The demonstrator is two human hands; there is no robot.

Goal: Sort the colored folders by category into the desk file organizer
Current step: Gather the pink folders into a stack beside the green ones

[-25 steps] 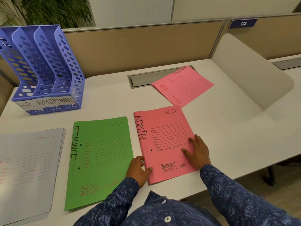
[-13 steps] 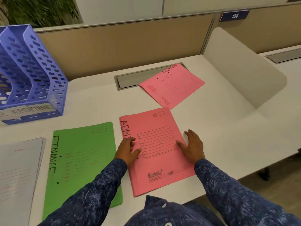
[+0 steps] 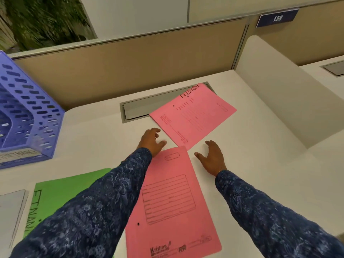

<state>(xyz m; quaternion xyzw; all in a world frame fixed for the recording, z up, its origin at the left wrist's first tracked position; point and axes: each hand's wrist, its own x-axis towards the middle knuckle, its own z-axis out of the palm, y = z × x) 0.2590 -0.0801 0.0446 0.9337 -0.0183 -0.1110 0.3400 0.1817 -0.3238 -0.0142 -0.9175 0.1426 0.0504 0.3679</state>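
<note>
Your left hand (image 3: 151, 141) and right hand (image 3: 212, 157) both reach forward with a released grip, fingers spread, holding nothing. They flank the near corner of the far pink folder (image 3: 193, 116), marked ADMIN, which lies askew on the table (image 3: 93, 135) and partly over a grey hatch (image 3: 141, 108). Your left hand sits at the top edge of the near pink folder (image 3: 171, 202). A green folder (image 3: 61, 190) lies left of it, under your sleeve. The blue organizer (image 3: 28, 116) stands far left.

Count on my desk: two pink folders (image 3: 192, 116) (image 3: 171, 203), one green folder (image 3: 61, 189), one grey folder (image 3: 9, 209), one blue file organizer (image 3: 28, 118). My two hands (image 3: 151, 142) (image 3: 212, 157) out.
</note>
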